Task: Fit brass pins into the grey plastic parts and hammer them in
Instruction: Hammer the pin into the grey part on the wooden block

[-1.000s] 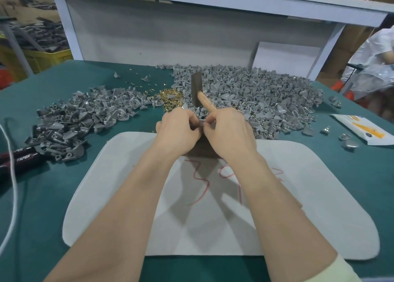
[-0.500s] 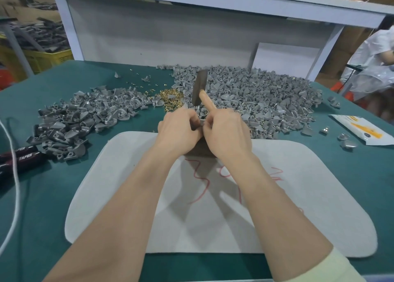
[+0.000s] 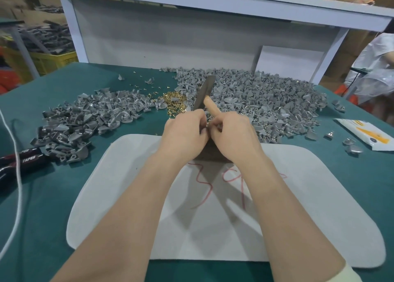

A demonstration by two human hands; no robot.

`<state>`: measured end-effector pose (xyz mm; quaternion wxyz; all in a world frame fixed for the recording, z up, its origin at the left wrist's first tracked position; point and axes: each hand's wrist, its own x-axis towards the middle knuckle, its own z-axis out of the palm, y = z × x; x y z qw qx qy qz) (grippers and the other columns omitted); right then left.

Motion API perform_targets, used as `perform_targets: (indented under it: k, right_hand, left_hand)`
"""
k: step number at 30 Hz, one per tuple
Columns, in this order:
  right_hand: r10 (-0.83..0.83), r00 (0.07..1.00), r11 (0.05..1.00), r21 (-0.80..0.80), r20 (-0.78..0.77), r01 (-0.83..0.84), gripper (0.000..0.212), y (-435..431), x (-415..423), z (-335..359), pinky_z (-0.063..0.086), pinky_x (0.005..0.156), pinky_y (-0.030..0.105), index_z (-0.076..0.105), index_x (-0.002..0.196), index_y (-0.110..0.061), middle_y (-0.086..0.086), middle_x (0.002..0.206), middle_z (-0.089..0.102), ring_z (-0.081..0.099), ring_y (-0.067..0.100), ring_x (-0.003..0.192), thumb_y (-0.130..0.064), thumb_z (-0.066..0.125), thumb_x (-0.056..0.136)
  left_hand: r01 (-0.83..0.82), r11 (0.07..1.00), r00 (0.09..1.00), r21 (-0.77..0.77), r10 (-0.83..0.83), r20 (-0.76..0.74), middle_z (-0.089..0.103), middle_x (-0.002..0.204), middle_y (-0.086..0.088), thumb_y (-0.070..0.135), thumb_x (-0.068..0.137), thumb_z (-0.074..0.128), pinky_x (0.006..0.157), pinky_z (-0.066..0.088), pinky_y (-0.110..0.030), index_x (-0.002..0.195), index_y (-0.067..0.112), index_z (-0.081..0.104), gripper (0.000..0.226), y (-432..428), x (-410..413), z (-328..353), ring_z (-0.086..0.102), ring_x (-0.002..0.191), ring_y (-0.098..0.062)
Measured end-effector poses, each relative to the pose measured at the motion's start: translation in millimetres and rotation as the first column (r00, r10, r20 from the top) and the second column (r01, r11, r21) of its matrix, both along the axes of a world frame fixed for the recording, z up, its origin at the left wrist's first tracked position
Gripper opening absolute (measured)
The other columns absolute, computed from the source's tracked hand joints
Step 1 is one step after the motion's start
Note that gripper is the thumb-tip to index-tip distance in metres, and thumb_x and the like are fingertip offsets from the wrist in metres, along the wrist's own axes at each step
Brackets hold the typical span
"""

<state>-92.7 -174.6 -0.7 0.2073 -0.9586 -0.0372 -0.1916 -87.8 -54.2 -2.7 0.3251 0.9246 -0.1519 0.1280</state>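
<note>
Green-topped, the bench (image 3: pixel 64 207) carries a white mat (image 3: pixel 309 217), and the work sits at the mat's far edge. One small grey part (image 3: pixel 207 125) is pinched in the fingertips of the left hand (image 3: pixel 183 134), just above a dark block (image 3: pixel 210 154). The right hand (image 3: pixel 232 136) meets it knuckle to knuckle, fingers curled. Its forefinger is stretched up along a flat metal bar (image 3: pixel 205 91) that rises tilted from between the hands, and I take that bar for the hammer. A brass glint shows at the part, though I cannot tell whether a pin is seated. I judge this to be the fitting step: keep the pin square to its hole, set the part flat on the block, pull my fingertips clear, then tap lightly. Just beyond lie the loose brass pins (image 3: pixel 173 101), with the right heap (image 3: pixel 273 102) and left heap (image 3: pixel 85 121) of grey parts either side. Pliers (image 3: pixel 27 159) and a white cord (image 3: pixel 18 175) lie far left, a packet (image 3: pixel 366 133) far right.
</note>
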Motion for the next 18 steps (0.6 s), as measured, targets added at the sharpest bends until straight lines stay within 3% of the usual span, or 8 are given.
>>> perform_targets:
  k: [5, 12, 18]
  right_hand:
    - [-0.056, 0.997, 0.998, 0.004, -0.059, 0.056, 0.028, -0.4, 4.8, 0.9, 0.04, 0.066, 0.028, 0.066, 0.113, -0.018, 0.009, 0.083, 0.059, 0.057, 0.031, 0.079, -0.021, 0.051, 0.09]
    - [-0.072, 0.988, 0.996, 0.05, -0.135, 0.079, 0.021, -0.8, 6.4, 6.1, 0.045, 0.07, 0.03, 0.066, 0.1, -0.011, 0.01, 0.084, 0.058, 0.06, 0.032, 0.087, -0.021, 0.052, 0.09]
    - [-0.04, 0.985, 0.996, 0.077, -0.165, 0.054, 0.016, -3.9, 4.4, 6.8, 0.045, 0.073, 0.03, 0.07, 0.098, -0.018, 0.008, 0.083, 0.058, 0.054, 0.028, 0.082, -0.023, 0.056, 0.091]
  left_hand:
    - [0.044, 0.999, 0.997, 0.026, -0.045, 0.061, 0.061, 0.086, -0.01, 0.016, 0.09, 0.053, 0.072, 0.047, -0.04, 0.093, 0.008, 0.055, 0.009, -3.6, -1.6, 1.8, 0.055, 0.082, -0.035]
    - [0.064, 0.998, 0.994, -0.017, -0.062, 0.091, 0.05, 0.071, -0.002, 0.01, 0.085, 0.056, 0.064, 0.038, -0.035, 0.086, 0.005, 0.056, 0.005, -5.3, 0.9, 0.6, 0.048, 0.074, -0.031]
    - [0.052, 0.996, 0.999, -0.079, -0.051, 0.019, 0.065, 0.086, -0.008, 0.009, 0.086, 0.057, 0.078, 0.05, -0.04, 0.09, 0.008, 0.06, 0.005, 0.1, 2.3, -2.5, 0.059, 0.087, -0.031]
